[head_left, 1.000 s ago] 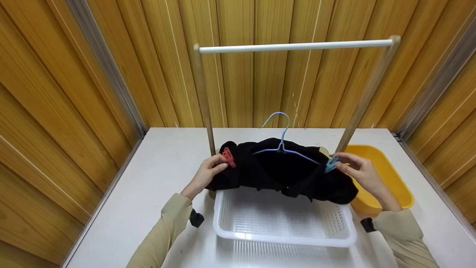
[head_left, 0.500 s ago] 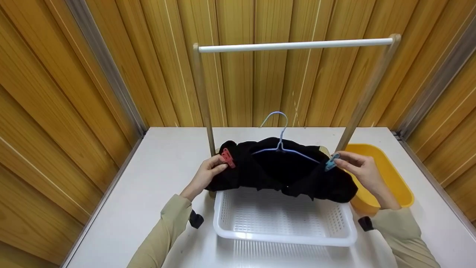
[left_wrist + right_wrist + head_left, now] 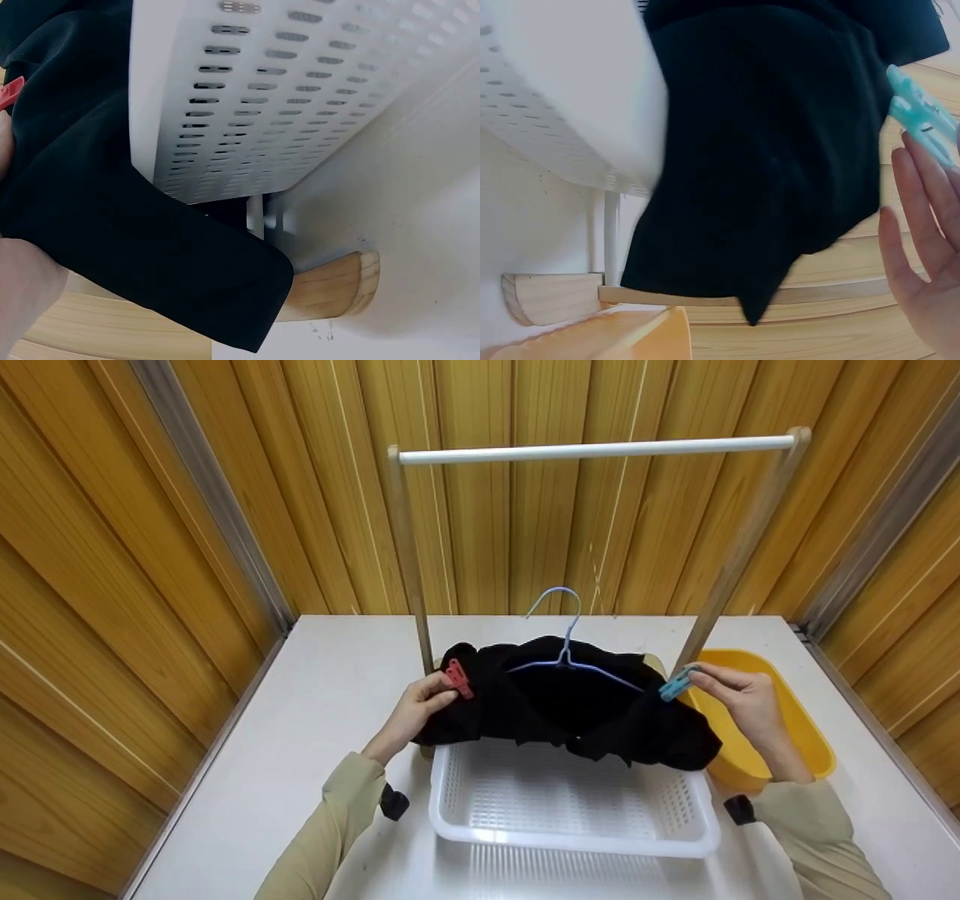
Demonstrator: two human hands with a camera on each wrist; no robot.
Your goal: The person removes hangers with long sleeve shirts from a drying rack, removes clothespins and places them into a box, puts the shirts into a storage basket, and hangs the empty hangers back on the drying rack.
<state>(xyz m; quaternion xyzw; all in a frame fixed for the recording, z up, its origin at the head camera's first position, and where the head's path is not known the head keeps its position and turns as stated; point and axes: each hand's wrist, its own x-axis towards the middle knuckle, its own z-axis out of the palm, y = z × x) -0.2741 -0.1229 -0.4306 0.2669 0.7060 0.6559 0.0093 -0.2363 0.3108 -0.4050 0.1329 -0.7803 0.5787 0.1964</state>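
A black shirt [image 3: 495, 705] hangs on a thin blue wire hanger [image 3: 564, 656], its neck opening spread and the hook standing up. My left hand [image 3: 411, 712] pinches the shirt's left shoulder, right beside a red clothespin [image 3: 458, 679] on the fabric. My right hand [image 3: 746, 701] pinches a teal clothespin [image 3: 676, 684] between thumb and index finger at the right shoulder. In the right wrist view the tip of the teal clothespin [image 3: 922, 112] meets the edge of the black cloth [image 3: 765, 150], and the other fingers are extended. Whether it bites the cloth is unclear.
Below the shirt stands a white perforated basket [image 3: 574, 844]. A yellow tub [image 3: 814, 750] is at the right, behind my hand. Over the white table [image 3: 330, 675] rises a rack with a white rail [image 3: 592, 451] and wooden posts [image 3: 411, 547].
My right hand has shifted a little to the right, and the teal clothespin has turned to lie flatter, its handle end pointing more to the right. My left hand has stayed nearly still.
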